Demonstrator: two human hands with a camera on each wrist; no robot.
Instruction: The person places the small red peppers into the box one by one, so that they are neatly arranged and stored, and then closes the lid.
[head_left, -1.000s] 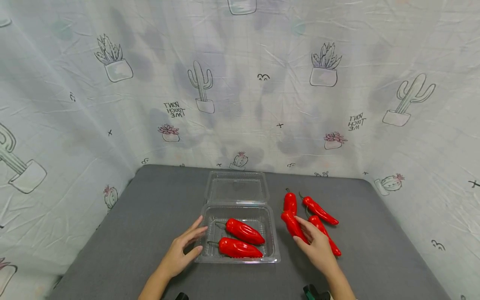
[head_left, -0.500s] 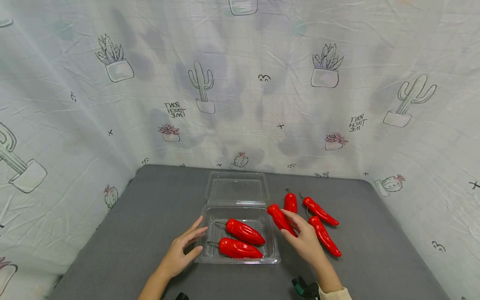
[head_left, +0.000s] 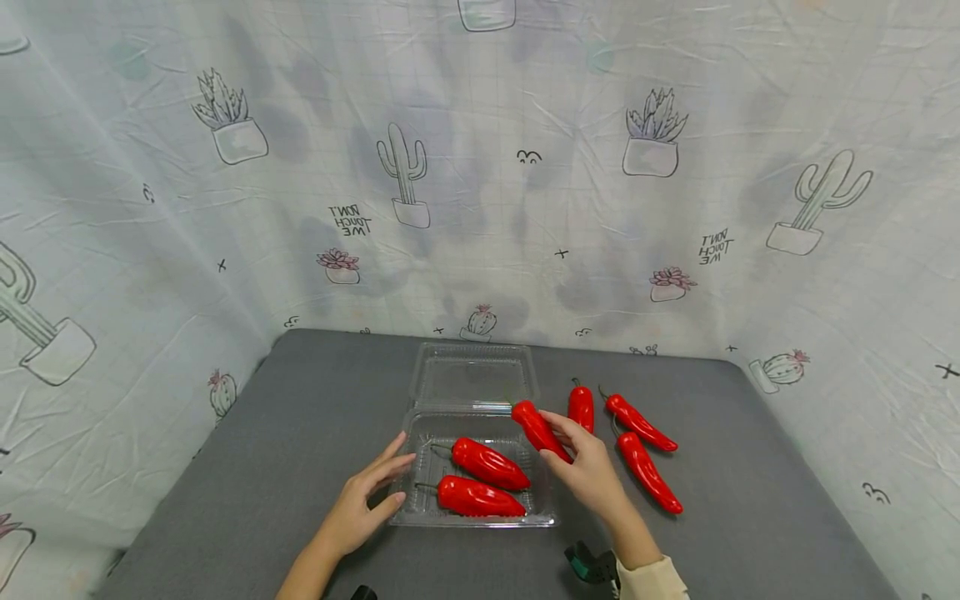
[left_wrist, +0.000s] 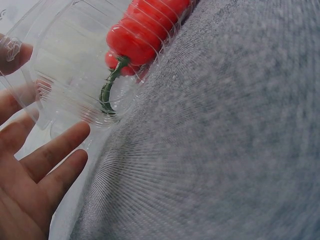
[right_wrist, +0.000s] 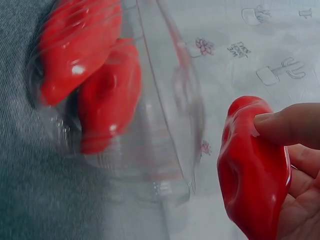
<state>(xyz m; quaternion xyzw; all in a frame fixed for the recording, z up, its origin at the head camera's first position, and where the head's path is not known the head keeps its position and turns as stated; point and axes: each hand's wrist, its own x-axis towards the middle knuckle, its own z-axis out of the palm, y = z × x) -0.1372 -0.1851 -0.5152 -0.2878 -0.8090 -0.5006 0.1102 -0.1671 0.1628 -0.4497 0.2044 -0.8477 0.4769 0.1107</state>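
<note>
A clear plastic clamshell box (head_left: 427, 521) lies with its lid folded back, and two red peppers (head_left: 487, 463) with green stems rest inside, one in front of the other. My right hand (head_left: 588, 471) pinches a third red pepper (head_left: 538, 429) between thumb and fingers over the box's right rim; the right wrist view shows that held pepper (right_wrist: 252, 170) beside the box wall. At the box's left side my left hand (head_left: 367, 500) has its fingers spread and extended along the rim. Whether every fingertip touches the plastic, I cannot tell.
To the right of the box, three more red peppers (head_left: 648, 473) lie on the grey cloth-covered table (head_left: 330, 392). A pale curtain (head_left: 480, 208) printed with cacti hangs behind and at both sides. The transparent lid (head_left: 474, 375) lies toward the back.
The right hand has lifted the pepper off the table on the right and carried it leftward to the box's right edge. The left hand has stayed in place.
</note>
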